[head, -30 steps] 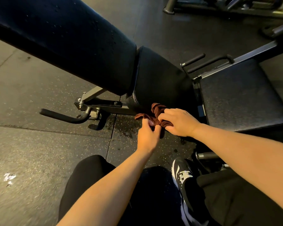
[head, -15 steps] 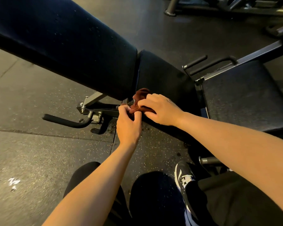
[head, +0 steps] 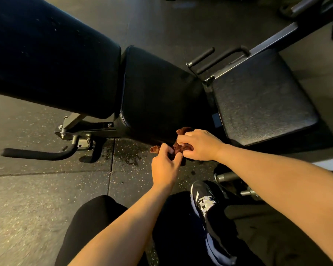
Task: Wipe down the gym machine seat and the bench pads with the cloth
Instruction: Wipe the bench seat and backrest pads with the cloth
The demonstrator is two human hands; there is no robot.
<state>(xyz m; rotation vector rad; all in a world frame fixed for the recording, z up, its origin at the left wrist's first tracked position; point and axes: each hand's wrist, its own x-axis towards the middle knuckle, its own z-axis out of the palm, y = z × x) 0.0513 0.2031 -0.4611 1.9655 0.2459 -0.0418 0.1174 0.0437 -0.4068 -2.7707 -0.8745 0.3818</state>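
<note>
Speckled black rubber floor [head: 37,189], gym, dim light. Centre: adj. bench w/ long back pad [head: 52,54] (upper L) butting a shorter bench seat pad [head: 158,93]; narrow seam between the two. R of it, a separate machine seat [head: 261,96], square, textured, on grey steel rail; its L edge lies just beside the bench seat pad's R end, w/ two black grip bars [head: 200,57] above that gap. Brown cloth [head: 181,146] is bunched at the near lower edge of the bench seat pad, off the floor. L hand [head: 164,167]: thumb and fingers curled, pinching the cloth's lower-L part. R hand [head: 200,144]: knuckles up, fingers curled over the cloth's upper-R part, gripping it. Hands almost touch. Under the bench: bolted frame bracket [head: 85,129] and a curved black handle [head: 37,154] reaching L. Wet patch [head: 129,156] on the floor below the pad edge. Open floor lies L of the forearms and beyond the bench, top. Bottom: black-trousered knee [head: 96,217], dark shoe [head: 206,204] w/ white laces.
</note>
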